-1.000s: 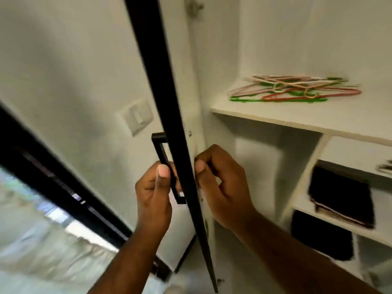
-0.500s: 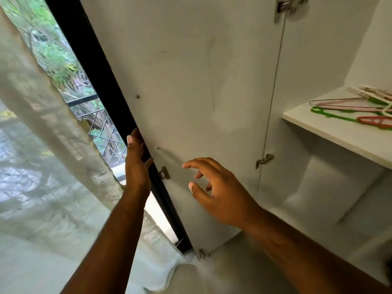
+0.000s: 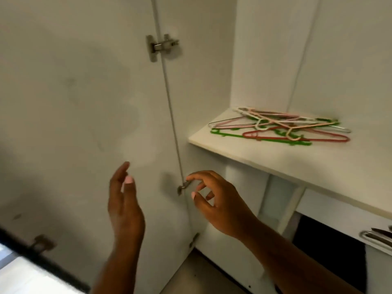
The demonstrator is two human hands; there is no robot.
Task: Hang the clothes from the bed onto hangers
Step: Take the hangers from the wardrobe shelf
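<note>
The hangers [image 3: 275, 128] lie flat in a loose, tangled heap on a white shelf [image 3: 244, 150] inside the open wardrobe. Their long axes run roughly left to right along the shelf, slanting a little toward its back left corner. They are thin and smooth, in green, red, pink and cream. The green hanger [image 3: 233, 135] lies nearest the front edge, and the red hanger [image 3: 318, 139] has its narrow rounded end pointing left. The white door [image 3: 84, 102] stands swung out to the left on two metal hinges, and its face is matt and smooth. The left hand [image 3: 124, 209] is raised edge-on before the door, fingers straight and close together, holding nothing. The right hand [image 3: 218, 206] has its fingers apart and loosely bent, empty, with the forefinger by the lower hinge [image 3: 183, 186]; I cannot tell whether it touches.
</note>
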